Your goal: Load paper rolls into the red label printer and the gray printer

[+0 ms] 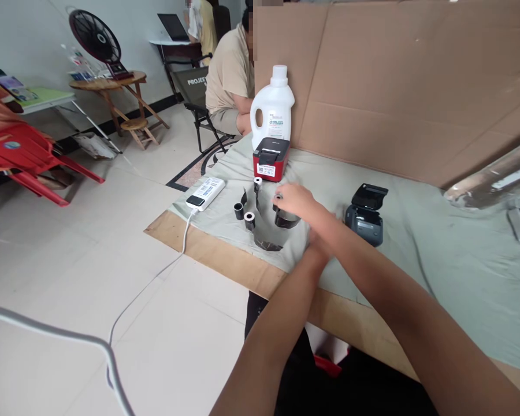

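My right hand (295,199) is closed over a small black roll (278,207) with a curled dark strip trailing from it. The roll appears to stand on the green cloth. Behind my right forearm, my left hand (321,236) rests low near the cloth, its fingers mostly hidden. Left of the held roll stand a white-cored roll (249,221) with a long loose strip, a black roll (238,211), and another white-cored roll (257,184) farther back. To the right of my hands, a small dark printer (366,216) sits with its lid raised.
A red and black label printer (271,160) stands before a white detergent bottle (274,107). A white power bank (205,194) with a cable (183,245) lies near the left edge. Cardboard (398,75) walls the back. Clear plastic wrapping (489,173) lies right. A person (229,75) sits beyond.
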Tool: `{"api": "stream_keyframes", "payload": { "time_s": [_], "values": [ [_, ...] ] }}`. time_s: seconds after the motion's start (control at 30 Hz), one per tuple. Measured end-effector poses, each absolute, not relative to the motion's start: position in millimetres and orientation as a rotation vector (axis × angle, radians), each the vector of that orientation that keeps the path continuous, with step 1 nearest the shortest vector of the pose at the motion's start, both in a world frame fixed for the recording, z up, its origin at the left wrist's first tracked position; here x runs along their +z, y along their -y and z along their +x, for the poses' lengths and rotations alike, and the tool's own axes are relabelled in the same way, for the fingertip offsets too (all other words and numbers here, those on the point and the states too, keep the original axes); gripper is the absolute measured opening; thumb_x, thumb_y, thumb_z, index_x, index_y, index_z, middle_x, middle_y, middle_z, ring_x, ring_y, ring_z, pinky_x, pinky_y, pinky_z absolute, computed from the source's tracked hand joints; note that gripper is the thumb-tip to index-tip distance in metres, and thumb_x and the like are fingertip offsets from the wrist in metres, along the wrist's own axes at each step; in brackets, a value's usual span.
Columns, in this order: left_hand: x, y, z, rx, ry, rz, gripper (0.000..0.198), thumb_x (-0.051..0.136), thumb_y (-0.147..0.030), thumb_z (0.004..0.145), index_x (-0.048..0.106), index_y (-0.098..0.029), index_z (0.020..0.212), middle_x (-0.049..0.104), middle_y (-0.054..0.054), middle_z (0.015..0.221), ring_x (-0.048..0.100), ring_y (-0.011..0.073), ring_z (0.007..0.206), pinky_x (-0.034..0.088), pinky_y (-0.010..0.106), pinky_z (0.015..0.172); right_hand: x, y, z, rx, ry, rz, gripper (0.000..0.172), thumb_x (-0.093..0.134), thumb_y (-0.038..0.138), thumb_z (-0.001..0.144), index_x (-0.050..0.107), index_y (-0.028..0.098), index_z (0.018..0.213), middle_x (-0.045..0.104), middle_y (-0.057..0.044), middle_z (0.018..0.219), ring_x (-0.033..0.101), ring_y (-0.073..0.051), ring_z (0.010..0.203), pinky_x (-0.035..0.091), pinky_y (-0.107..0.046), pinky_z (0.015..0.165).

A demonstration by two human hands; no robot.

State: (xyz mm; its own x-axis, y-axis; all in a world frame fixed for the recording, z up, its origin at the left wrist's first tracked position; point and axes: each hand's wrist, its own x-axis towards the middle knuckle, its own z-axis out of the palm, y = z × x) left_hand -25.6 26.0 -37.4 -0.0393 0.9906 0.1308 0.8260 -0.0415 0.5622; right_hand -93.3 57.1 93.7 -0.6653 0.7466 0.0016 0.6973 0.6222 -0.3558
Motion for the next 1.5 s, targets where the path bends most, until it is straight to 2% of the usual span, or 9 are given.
{"api": "stream_keyframes", "payload": {
  "time_s": [0.13,0.33,0.57,0.8,0.9,1.0,1.1,1.27,1.5],
  "values": [
    [-30.5,-27.0,-25.1,0.558,-1.900,2.053,0.054,0.041,-0.035,0.104,0.045,-0.016,0.154,0.032,0.011,0.167,0.026,0.0316,0.156,0.013,0.047,0.130,64.1,-59.9,-80.8,0.620,2.557,-1.333,0.020,0.070,0.027,0.075,0.066,0.025,0.094,0.068,-0.005,0.086,0.060,-0.021,0.075,0.039,-0.029,0.063],
    [-18.0,-22.5,-22.6,0.459,-1.981,2.050,0.056,0.047,-0.035,0.100,0.047,-0.017,0.153,0.041,0.012,0.162,0.023,0.0324,0.157,0.013,0.051,0.131,62.7,-68.7,-21.8,1.344,1.957,-1.133,0.028,0.069,0.031,0.069,0.054,0.025,0.092,0.049,0.009,0.060,0.044,-0.012,0.054,0.033,-0.023,0.053],
    [-8.8,-24.5,-19.0,0.780,-2.060,1.937,0.045,0.050,-0.034,0.099,0.058,-0.022,0.142,0.054,0.010,0.151,0.047,0.0305,0.141,0.037,0.045,0.120,85.9,-84.1,89.4,1.645,1.647,-0.877,0.050,0.080,0.047,0.070,0.065,0.020,0.109,0.047,0.008,0.060,0.040,-0.009,0.052,0.029,-0.024,0.051],
    [6.9,-23.1,-20.2,1.003,-2.025,2.063,0.056,0.046,-0.045,0.102,0.041,-0.023,0.154,0.059,0.010,0.140,0.054,0.0242,0.129,0.040,0.037,0.109,79.6,-129.8,174.8,1.201,1.864,-1.193,0.048,0.080,0.050,0.066,0.077,0.018,0.101,0.060,0.001,0.067,0.048,-0.012,0.060,0.039,-0.027,0.058],
    [7.0,-21.6,-18.4,0.999,-1.936,2.173,0.055,0.047,-0.045,0.102,0.042,-0.024,0.154,0.060,0.008,0.137,0.054,0.0225,0.127,0.039,0.035,0.108,67.1,-142.4,181.3,0.957,1.994,-1.320,0.035,0.074,0.040,0.071,0.079,0.017,0.098,0.066,-0.002,0.073,0.052,-0.015,0.062,0.045,-0.032,0.066],
    [3.2,-22.1,-16.7,0.930,-1.872,2.236,0.050,0.048,-0.039,0.102,0.048,-0.026,0.150,0.062,0.007,0.134,0.055,0.0215,0.125,0.040,0.035,0.105,57.3,-146.7,175.0,0.814,2.168,-1.353,0.026,0.068,0.027,0.077,0.079,0.018,0.099,0.074,-0.008,0.096,0.060,-0.018,0.072,0.050,-0.035,0.079],
    [-0.5,-23.6,-16.7,0.922,-1.851,2.232,0.046,0.049,-0.035,0.101,0.053,-0.027,0.146,0.062,0.007,0.133,0.055,0.0208,0.125,0.042,0.034,0.104,49.5,-145.5,167.0,0.723,2.253,-1.399,0.029,0.065,0.021,0.081,0.077,0.018,0.107,0.072,-0.011,0.114,0.065,-0.021,0.088,0.051,-0.036,0.089],
    [-3.0,-24.2,-18.3,0.966,-1.812,2.184,0.047,0.051,-0.030,0.100,0.054,-0.026,0.147,0.062,0.009,0.129,0.056,0.0209,0.125,0.044,0.034,0.105,35.6,-137.3,156.2,0.572,2.274,-1.471,0.033,0.061,0.013,0.080,0.071,0.017,0.111,0.062,-0.013,0.121,0.064,-0.024,0.108,0.048,-0.033,0.099],
    [-3.3,-20.1,-21.5,0.989,-1.727,2.319,0.047,0.055,-0.028,0.098,0.057,-0.030,0.145,0.059,0.008,0.134,0.056,0.0208,0.122,0.044,0.035,0.105,29.7,-141.0,145.9,0.523,1.923,-1.439,0.045,0.059,0.028,0.086,0.049,0.015,0.129,0.052,-0.019,0.135,0.057,-0.027,0.114,0.045,-0.040,0.103]
  ]
}}
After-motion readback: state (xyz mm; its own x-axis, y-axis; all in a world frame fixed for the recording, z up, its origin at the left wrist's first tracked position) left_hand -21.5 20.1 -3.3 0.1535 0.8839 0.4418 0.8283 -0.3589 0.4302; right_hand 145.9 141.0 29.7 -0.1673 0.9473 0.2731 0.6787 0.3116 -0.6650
